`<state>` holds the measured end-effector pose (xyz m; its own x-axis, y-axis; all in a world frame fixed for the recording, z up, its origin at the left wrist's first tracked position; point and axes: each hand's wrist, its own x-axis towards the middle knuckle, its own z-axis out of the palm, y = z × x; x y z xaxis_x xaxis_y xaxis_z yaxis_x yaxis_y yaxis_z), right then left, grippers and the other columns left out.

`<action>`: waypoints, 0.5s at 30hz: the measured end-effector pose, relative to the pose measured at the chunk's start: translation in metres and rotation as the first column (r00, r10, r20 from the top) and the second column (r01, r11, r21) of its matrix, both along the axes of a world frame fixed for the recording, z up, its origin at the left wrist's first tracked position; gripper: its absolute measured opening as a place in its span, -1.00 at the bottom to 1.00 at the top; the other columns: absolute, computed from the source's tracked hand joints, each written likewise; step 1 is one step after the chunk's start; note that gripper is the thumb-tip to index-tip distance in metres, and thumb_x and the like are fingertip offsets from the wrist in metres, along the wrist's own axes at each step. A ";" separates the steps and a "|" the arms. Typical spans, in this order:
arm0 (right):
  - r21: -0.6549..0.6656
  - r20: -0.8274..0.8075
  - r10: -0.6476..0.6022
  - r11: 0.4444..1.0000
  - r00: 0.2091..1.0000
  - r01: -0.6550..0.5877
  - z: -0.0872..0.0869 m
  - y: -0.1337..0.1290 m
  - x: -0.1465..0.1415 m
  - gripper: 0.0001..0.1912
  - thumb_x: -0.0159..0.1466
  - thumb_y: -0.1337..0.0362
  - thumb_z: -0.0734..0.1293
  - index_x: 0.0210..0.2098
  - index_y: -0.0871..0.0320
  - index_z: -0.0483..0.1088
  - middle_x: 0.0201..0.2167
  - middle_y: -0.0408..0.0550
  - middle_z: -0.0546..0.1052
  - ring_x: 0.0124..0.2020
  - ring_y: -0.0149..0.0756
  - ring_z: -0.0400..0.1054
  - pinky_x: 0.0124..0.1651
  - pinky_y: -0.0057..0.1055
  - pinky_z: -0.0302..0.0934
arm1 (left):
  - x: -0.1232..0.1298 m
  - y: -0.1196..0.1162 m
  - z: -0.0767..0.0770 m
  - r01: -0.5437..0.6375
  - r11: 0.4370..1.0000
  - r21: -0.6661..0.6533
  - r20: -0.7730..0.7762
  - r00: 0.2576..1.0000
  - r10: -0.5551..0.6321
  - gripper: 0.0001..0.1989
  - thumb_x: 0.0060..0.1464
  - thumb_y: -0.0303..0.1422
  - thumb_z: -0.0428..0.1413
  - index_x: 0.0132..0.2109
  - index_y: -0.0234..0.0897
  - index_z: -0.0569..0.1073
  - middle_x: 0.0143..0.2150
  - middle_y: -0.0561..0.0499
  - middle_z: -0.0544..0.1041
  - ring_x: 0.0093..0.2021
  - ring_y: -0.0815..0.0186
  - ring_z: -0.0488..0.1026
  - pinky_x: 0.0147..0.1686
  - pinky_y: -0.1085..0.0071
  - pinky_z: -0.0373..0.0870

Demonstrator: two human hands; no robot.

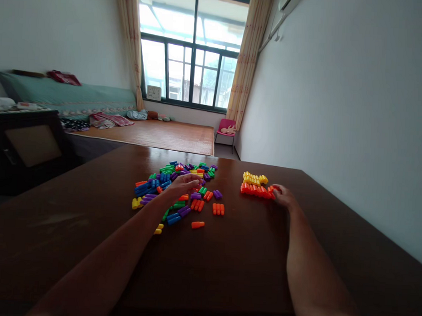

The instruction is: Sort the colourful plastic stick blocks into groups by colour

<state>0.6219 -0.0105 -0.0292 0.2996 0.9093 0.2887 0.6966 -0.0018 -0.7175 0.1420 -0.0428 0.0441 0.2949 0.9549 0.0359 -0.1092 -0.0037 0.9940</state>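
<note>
Interlocking plastic tube blocks [163, 178] lie on one dark brown table [247, 273] in one mixed heap left of centre and two sorted groups on the right. The heap has five colours: orange, yellow, green, blue and purple; its pieces overlap too much to count. Of the sorted groups, one is a yellow cluster [254, 179] and the other an orange row [255, 191], just beside it on the near side; their tubes are too small to number surely. One single orange piece [198, 225] lies alone at the heap's near edge, with one joined orange block [218, 209] to its right and beyond it.

Two bare hands are at work. The left hand [183, 184] is over the heap, fingers extended and close together; whether they pinch a piece cannot be told. The right hand [284, 196] has its fingertips at the orange row's right end, bent inward; whether they clamp it or merely touch is unclear.

Beyond are one bed [177, 135], one white clock [154, 93], two curtains [250, 51] and one pink chair [225, 123].
</note>
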 end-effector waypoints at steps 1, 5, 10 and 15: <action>0.001 -0.017 0.004 1.000 1.000 -0.004 0.000 -0.001 -0.001 -0.67 0.18 0.24 0.27 -0.09 0.19 0.45 -0.10 0.11 0.57 -0.15 -0.24 0.47 0.00 -0.29 0.32 | 0.000 0.000 0.000 -0.002 1.000 -0.001 0.006 1.000 0.002 -0.48 -0.29 -0.12 0.41 -0.18 -0.31 0.54 -0.13 -0.12 0.60 -0.20 0.24 0.54 -0.27 0.39 0.44; -0.029 -0.077 0.008 1.000 0.997 -0.010 0.000 -0.007 0.000 -0.76 0.15 0.28 0.31 -0.18 0.15 0.47 -0.19 0.05 0.59 -0.19 -0.27 0.48 -0.08 -0.35 0.36 | 0.000 -0.003 0.001 -0.016 1.000 0.007 0.032 0.999 0.015 -0.51 -0.24 -0.15 0.40 -0.17 -0.31 0.55 -0.13 -0.11 0.60 -0.20 0.26 0.54 -0.25 0.39 0.44; -0.063 -0.207 0.027 0.997 0.978 -0.041 0.006 -0.015 -0.003 -0.74 0.08 0.24 0.39 -0.22 0.15 0.48 -0.27 0.05 0.59 -0.26 -0.23 0.49 -0.15 -0.28 0.39 | -0.002 -0.006 0.003 -0.016 1.000 0.019 0.010 1.000 0.016 -0.52 -0.23 -0.13 0.39 -0.17 -0.31 0.54 -0.11 -0.11 0.60 -0.18 0.24 0.54 -0.22 0.38 0.43; -0.066 -0.310 0.064 0.994 0.948 -0.088 0.011 -0.020 -0.008 -0.67 -0.02 0.28 0.45 -0.23 0.15 0.47 -0.26 0.07 0.59 -0.24 -0.20 0.49 -0.16 -0.30 0.39 | -0.007 -0.003 0.005 -0.031 0.999 0.037 -0.020 0.999 0.032 -0.50 -0.24 -0.10 0.38 -0.18 -0.32 0.53 -0.12 -0.11 0.58 -0.15 0.22 0.53 -0.22 0.36 0.44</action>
<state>0.6143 -0.0303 -0.0185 0.2920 0.9487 0.1210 0.4425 -0.0218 -0.8965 0.1348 -0.0462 0.0488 0.2659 0.9618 0.0651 -0.0878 -0.0430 0.9952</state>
